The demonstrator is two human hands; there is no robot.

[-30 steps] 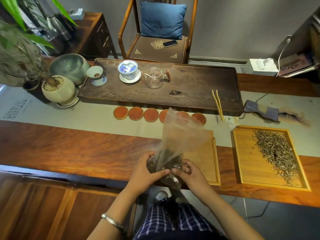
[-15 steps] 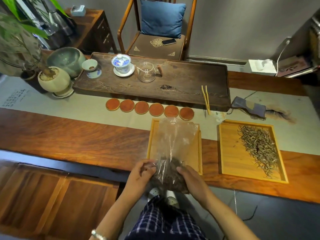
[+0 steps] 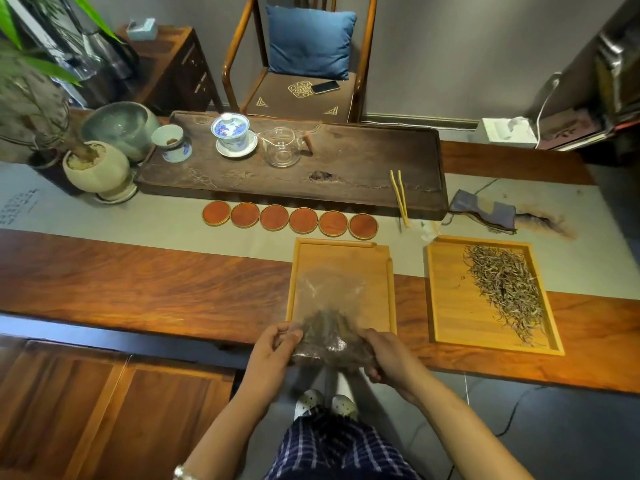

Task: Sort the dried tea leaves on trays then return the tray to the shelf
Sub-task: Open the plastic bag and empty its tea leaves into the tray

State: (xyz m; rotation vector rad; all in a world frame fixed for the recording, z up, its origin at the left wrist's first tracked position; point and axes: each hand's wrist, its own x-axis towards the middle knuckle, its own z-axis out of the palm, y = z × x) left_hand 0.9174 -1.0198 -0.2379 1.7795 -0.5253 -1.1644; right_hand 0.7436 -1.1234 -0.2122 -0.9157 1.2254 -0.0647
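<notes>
Long wooden table [image 3: 145, 289] with pale runner, both hands, left hand [image 3: 273, 355] and right hand [image 3: 388, 358], gripping a clear bag of dark tea leaves [image 3: 332, 337] at the table's near edge, over the bare tray [image 3: 343, 268], pale leaves [image 3: 505, 289] on second tray [image 3: 446, 306] right, grey wall, cushioned chair [image 3: 304, 64] beyond the table.

A person seen from above wears dark blue trousers [image 3: 332, 448] checked with thin white lines, white perforated clogs [image 3: 325, 401] and a silver beaded bracelet [image 3: 180, 472] on the left wrist. Both forearms are bare, and the left hand [image 3: 270, 355] and right hand [image 3: 391, 358] are ungloved.
</notes>
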